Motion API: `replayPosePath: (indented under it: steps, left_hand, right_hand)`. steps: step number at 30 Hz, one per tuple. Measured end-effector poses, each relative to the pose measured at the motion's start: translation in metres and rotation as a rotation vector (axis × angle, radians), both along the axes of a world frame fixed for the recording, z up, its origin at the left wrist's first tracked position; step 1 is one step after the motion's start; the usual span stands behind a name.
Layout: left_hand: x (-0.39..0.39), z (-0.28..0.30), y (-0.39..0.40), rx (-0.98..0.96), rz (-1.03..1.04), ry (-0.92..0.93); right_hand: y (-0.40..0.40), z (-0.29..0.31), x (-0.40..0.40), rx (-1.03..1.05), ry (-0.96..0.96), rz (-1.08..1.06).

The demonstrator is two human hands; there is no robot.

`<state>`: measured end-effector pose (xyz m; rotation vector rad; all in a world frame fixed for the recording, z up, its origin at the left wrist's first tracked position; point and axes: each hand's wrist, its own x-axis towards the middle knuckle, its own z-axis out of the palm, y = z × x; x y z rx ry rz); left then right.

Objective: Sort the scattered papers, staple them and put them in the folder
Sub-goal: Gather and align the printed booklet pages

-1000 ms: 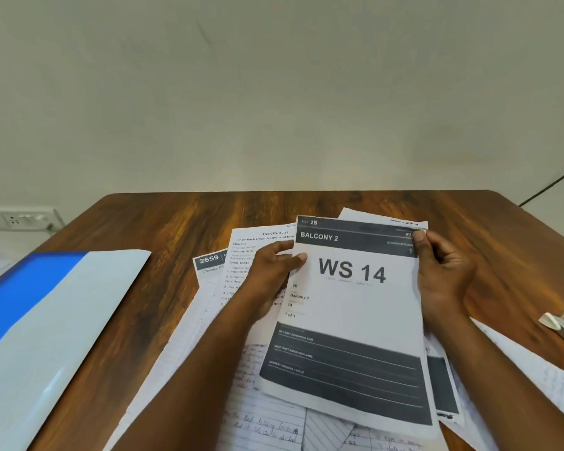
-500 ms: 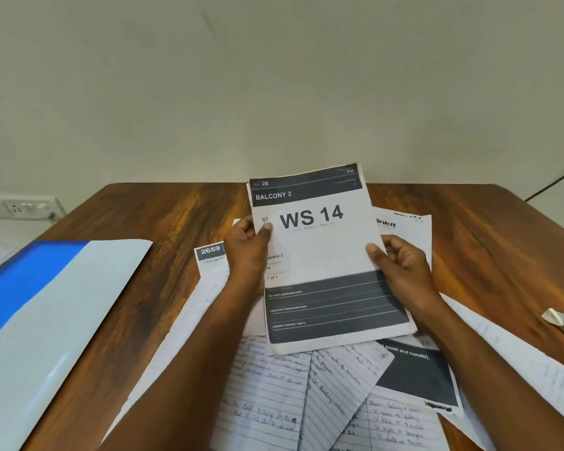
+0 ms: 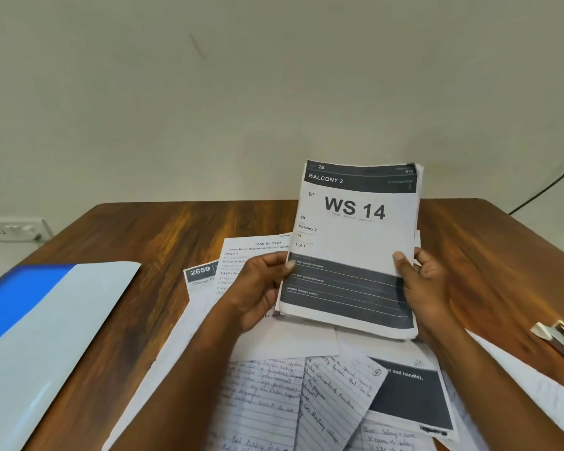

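I hold a thin stack of printed sheets [image 3: 355, 236] upright above the table; its front page reads "WS 14" and "BALCONY 2". My left hand [image 3: 258, 288] grips the stack's lower left edge and my right hand [image 3: 427, 288] grips its lower right edge. Under my arms lie scattered papers: handwritten lined sheets [image 3: 274, 402], a printed task sheet [image 3: 251, 252] and a sheet marked "2659" [image 3: 200, 275]. A blue and white folder [image 3: 46, 327] lies shut at the left. A metal stapler [image 3: 560, 340] rests at the right edge.
The brown wooden table [image 3: 163, 229] stands against a plain wall. A white socket strip [image 3: 10, 227] sits beyond the table's far left corner. A black cable [image 3: 547, 187] runs down the wall at the right. A dark printed sheet [image 3: 407, 398] lies near my right forearm.
The stack has been lifted from lying flat on the pile to standing upright and has shifted right. Both hands slid down to its lower edges.
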<state>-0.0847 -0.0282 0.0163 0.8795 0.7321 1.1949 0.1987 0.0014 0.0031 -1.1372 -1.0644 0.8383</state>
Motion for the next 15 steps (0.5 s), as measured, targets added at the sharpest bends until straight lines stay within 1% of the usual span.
replayPosePath:
  steps: [2, 6, 12, 15]
  left_hand:
    - [0.0, -0.001, -0.003, -0.01, -0.081, 0.06]
    - [-0.005, 0.0, -0.007, -0.003, -0.168, 0.247]
    - [-0.014, 0.005, -0.009, -0.023, -0.203, 0.304]
    - [-0.018, 0.003, -0.006, -0.049, -0.164, 0.323]
  right_hand:
    - [0.0, -0.001, 0.002, -0.005, 0.01, -0.03]
    - [0.002, 0.001, 0.006, -0.013, 0.011, -0.05]
    - [0.0, 0.005, 0.006, -0.018, 0.034, -0.054]
    - [-0.002, 0.007, 0.004, -0.04, 0.066, -0.024]
